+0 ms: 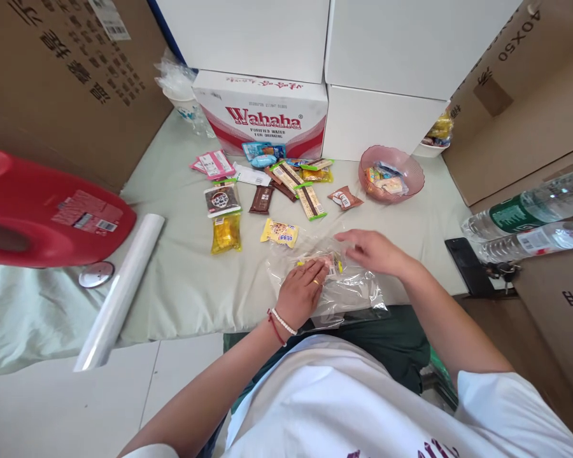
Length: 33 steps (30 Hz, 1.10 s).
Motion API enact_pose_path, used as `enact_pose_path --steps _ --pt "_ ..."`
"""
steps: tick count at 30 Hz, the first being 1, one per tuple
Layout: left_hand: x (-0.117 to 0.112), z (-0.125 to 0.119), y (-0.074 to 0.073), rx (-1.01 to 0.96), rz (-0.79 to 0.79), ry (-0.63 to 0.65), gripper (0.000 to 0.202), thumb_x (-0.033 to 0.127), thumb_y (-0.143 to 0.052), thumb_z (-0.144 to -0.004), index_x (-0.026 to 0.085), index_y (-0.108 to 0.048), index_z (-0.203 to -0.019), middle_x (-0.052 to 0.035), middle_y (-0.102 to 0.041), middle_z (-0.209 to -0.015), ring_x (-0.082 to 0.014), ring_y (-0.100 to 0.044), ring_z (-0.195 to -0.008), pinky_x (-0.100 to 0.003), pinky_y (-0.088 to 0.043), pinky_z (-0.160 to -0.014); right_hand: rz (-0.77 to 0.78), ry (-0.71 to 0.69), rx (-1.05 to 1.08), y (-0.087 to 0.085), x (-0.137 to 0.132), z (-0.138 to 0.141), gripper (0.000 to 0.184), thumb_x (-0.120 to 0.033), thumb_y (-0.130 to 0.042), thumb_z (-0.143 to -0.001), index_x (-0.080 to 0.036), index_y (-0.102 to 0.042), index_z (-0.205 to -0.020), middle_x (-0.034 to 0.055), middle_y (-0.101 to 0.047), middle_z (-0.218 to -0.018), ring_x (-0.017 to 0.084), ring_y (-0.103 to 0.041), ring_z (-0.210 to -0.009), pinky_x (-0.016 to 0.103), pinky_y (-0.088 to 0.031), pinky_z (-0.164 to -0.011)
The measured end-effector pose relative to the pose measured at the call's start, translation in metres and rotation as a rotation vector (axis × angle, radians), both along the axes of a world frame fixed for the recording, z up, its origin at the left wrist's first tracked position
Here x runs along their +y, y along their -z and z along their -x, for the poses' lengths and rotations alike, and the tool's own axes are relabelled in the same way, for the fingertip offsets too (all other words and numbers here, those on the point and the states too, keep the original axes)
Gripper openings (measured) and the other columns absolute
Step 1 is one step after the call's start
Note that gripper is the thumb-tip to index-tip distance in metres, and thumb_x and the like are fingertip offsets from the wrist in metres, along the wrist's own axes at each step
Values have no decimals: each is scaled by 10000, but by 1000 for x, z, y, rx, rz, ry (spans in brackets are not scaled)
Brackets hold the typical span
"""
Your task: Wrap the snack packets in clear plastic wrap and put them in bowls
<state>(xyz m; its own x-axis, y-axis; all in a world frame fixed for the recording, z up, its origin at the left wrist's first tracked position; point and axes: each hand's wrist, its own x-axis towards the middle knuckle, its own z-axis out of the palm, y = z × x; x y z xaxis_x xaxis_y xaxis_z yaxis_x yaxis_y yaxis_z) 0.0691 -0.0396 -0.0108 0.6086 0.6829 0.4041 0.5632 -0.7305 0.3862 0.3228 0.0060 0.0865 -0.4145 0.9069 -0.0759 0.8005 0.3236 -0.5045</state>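
A clear plastic bag [351, 289] lies crumpled on the pale green cloth [186, 280] right in front of me, with a few wrapped snacks [332, 262] inside it. My left hand [300, 294] rests flat on the bag's near left part, fingers spread on the plastic; a ring shows on one finger and bead bracelets on the wrist. My right hand [375, 251] hovers over the bag's far right part, fingers stretched out toward the left, holding nothing I can see. A yellow snack packet [279, 232] lies just beyond the bag.
Several snack packets [267, 184] are scattered toward a Wahaha water carton [262, 114]. A pink bowl [408, 166] with sweets stands at the right. A plastic roll [119, 292] and a red jug [38, 213] lie at the left; two water bottles [530, 222] and a phone [463, 257] lie at the right.
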Motion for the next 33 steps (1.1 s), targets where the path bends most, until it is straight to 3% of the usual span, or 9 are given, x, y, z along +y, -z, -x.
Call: enact_pose_path --steps 4,9,13,15,19,23,28,30,33 --pt "0 5 7 36 -60 4 474 174 -507 -1038 231 -557 -1506 -80 -655 -1497 -237 -568 -1423 -434 -457 -1122 -109 197 -45 -1 57 -11 330 -282 -534 -1011 -167 -756 -1226 124 -783 -1199 269 -723 -1093 380 -536 -956" --pt "-1 5 10 38 -94 9 486 155 -509 -1028 218 -558 -1508 -79 -658 -1494 -227 -557 -1435 -417 -431 -1144 -41 -19 -172 10 107 19 346 -316 -528 -1022 -163 -759 -1229 126 -782 -1163 267 -664 -1141 339 -465 -970" --pt "-1 6 10 30 -72 18 518 159 -500 -1030 221 -525 -1544 -90 -653 -1499 -218 -544 -1450 -416 -428 -1158 268 -158 -277 7 113 29 310 -340 -661 -938 -155 -781 -1155 67 -782 -895 203 -661 -798 275 -430 -726" --pt "-2 6 9 24 -49 25 538 167 -497 -1032 236 -503 -1566 -89 -651 -1502 -217 -542 -1453 -418 -428 -1167 334 -198 -215 3 112 22 216 -281 -674 -893 -166 -793 -1033 30 -765 -848 171 -634 -748 256 -408 -684" --pt "-2 7 10 8 -19 32 549 165 -490 -1033 256 -498 -1574 -89 -651 -1503 -217 -545 -1455 -424 -425 -1183 290 -150 -48 -9 114 -5 185 -288 -637 -897 -175 -775 -947 12 -750 -842 158 -633 -767 253 -429 -719" --pt "-2 7 10 -4 -7 34 540 147 -492 -1030 243 -513 -1561 -87 -648 -1506 -220 -540 -1459 -430 -426 -1179 203 -70 -45 -18 119 -18 215 -314 -653 -893 -172 -778 -994 54 -752 -931 200 -668 -872 292 -467 -782" --pt "-2 7 9 -4 2 40 540 154 -493 -1035 244 -504 -1568 -92 -642 -1512 -222 -533 -1465 -432 -414 -1186 100 -348 -77 -12 123 13 524 -339 -808 -814 -249 -732 -1325 81 -695 -1362 304 -545 -1326 442 -384 -1126" --pt "-2 7 9 -9 2 43 547 157 -493 -1036 246 -494 -1575 -96 -642 -1512 -221 -533 -1465 -436 -415 -1184 101 -430 -93 -4 126 32 405 -297 -798 -828 -227 -783 -1227 91 -693 -1373 302 -540 -1325 448 -365 -1147" --pt "-1 8 9 -12 -5 46 533 160 -498 -1035 241 -510 -1562 -95 -649 -1503 -221 -544 -1453 -439 -428 -1171 113 -467 -38 6 136 49 145 -250 -698 -911 -189 -822 -955 95 -760 -1184 262 -609 -1208 400 -404 -1099"
